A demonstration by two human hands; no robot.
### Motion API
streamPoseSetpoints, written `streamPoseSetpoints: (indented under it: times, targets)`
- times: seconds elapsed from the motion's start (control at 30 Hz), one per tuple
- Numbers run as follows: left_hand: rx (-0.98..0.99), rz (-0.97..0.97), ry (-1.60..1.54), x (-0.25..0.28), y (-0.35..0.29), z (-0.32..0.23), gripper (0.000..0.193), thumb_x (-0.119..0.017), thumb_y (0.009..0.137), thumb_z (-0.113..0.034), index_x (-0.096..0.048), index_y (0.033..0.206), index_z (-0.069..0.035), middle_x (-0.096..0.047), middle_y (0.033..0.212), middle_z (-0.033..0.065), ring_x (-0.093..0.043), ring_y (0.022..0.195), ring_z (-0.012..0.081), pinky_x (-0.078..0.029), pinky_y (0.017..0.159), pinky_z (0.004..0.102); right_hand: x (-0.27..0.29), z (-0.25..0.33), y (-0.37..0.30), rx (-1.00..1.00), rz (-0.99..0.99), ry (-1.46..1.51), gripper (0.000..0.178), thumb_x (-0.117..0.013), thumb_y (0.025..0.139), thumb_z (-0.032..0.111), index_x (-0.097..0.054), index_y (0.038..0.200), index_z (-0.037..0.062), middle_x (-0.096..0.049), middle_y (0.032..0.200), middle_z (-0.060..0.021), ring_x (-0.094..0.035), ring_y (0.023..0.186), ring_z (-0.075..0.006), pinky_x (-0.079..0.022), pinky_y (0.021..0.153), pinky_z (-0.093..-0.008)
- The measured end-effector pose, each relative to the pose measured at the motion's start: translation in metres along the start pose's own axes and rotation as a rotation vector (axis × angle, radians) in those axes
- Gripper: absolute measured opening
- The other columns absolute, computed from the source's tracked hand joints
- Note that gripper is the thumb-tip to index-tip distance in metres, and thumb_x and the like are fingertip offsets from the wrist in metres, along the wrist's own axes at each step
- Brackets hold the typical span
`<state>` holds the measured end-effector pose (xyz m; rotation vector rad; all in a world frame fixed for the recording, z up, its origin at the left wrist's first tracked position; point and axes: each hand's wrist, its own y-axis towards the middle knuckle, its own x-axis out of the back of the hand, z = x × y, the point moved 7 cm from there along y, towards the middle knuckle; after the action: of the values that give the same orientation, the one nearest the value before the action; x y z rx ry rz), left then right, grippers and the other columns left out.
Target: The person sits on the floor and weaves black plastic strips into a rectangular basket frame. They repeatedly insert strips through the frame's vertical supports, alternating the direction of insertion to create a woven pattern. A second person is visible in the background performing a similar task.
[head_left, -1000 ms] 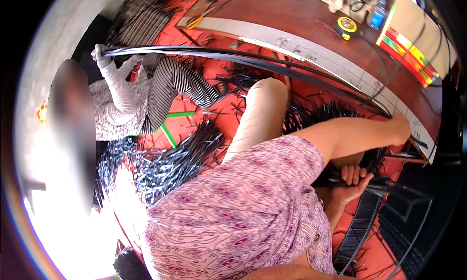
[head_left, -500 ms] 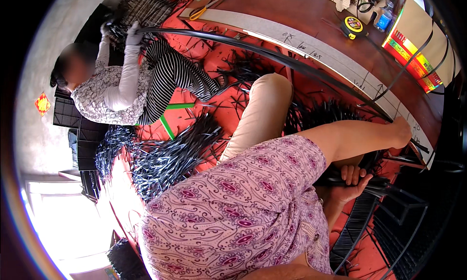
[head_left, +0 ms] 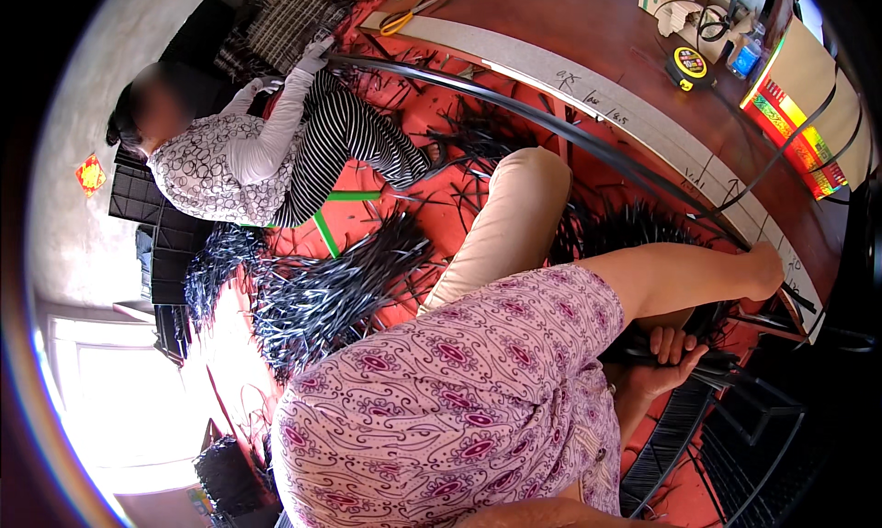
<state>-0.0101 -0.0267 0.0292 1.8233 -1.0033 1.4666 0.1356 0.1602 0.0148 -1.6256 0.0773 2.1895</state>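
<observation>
Long black plastic strips (head_left: 551, 115) run along the marked light edge board (head_left: 643, 129) of a table. Against that edge my left hand (head_left: 764, 271) is closed where the strips reach it, its fingers mostly hidden behind the back of the hand. Below it, my right hand (head_left: 672, 358) has its fingers curled round a dark bundle of strips (head_left: 712, 358), partly in shadow. At the far end of the long strips a co-worker's gloved hand (head_left: 315, 53) grips them. The other gloved hand (head_left: 268, 84) is beside it.
Cut black strips (head_left: 331, 289) lie heaped on the red floor. On the brown table (head_left: 551, 32) are yellow-handled scissors (head_left: 397, 21), a tape measure (head_left: 689, 66), a small blue bottle (head_left: 746, 52) and a cardboard box (head_left: 808, 115). A black wire frame (head_left: 763, 404) stands beside my right hand.
The view has shifted slightly, moving the scene right and down. The co-worker's gloved hands have moved right, away from the woven bundle. My hands keep their places and grip.
</observation>
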Motion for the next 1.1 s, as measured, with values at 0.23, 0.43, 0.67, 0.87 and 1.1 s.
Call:
streamPoseSetpoints:
  times: [0.23, 0.43, 0.67, 0.87, 1.1]
  targets:
    - [-0.036, 0.014, -0.028, -0.002, 0.0, -0.005, 0.024, -0.056, 0.082, -0.022, -0.075, 0.095, -0.014, -0.072, 0.099, 0.0081, -0.068, 0.093, 0.0252, -0.052, 0.069, 0.042, 0.0, -0.002, 0.001, -0.028, 0.098, 0.032, 0.036, -0.046, 0.1, 0.04, -0.048, 0.078, 0.0124, -0.028, 0.053, 0.0071, -0.025, 0.044, -0.0061, -0.026, 0.045, -0.0237]
    - [0.053, -0.102, -0.176, 0.026, -0.018, 0.023, 0.03, -0.054, 0.084, -0.032, -0.073, 0.078, -0.009, -0.069, 0.086, 0.0194, -0.067, 0.085, 0.0364, -0.052, 0.072, 0.0489, -0.009, -0.005, 0.005, -0.022, 0.004, -0.036, 0.035, -0.049, 0.097, 0.041, -0.045, 0.074, 0.0153, -0.027, 0.054, 0.0069, -0.026, 0.045, -0.008, -0.026, 0.047, -0.0271]
    - [-0.008, -0.07, -0.077, 0.025, -0.009, 0.005, 0.03, -0.051, 0.088, -0.024, -0.071, 0.083, -0.003, -0.069, 0.083, 0.0213, -0.068, 0.08, 0.036, -0.053, 0.069, 0.0464, 0.006, 0.002, 0.001, -0.036, -0.036, 0.078, 0.036, -0.049, 0.097, 0.043, -0.046, 0.076, 0.0132, -0.027, 0.056, 0.0058, -0.026, 0.046, -0.0095, -0.031, 0.049, -0.0281]
    - [0.007, -0.045, -0.059, 0.025, -0.012, 0.006, 0.03, -0.051, 0.088, -0.023, -0.071, 0.085, -0.002, -0.069, 0.086, 0.0207, -0.068, 0.083, 0.0356, -0.053, 0.073, 0.0462, 0.006, -0.001, -0.001, -0.04, -0.038, 0.098, 0.035, -0.051, 0.097, 0.042, -0.047, 0.076, 0.0134, -0.028, 0.056, 0.0062, -0.027, 0.045, -0.0092, -0.031, 0.049, -0.028]
    - [0.061, 0.058, -0.023, 0.035, -0.016, 0.015, 0.029, -0.048, 0.086, -0.019, -0.071, 0.09, -0.002, -0.069, 0.094, 0.0199, -0.067, 0.09, 0.0342, -0.052, 0.077, 0.0462, 0.003, -0.003, 0.001, -0.06, -0.035, 0.097, 0.036, -0.051, 0.097, 0.042, -0.047, 0.076, 0.0134, -0.028, 0.056, 0.0062, -0.028, 0.046, -0.0093, -0.031, 0.05, -0.028]
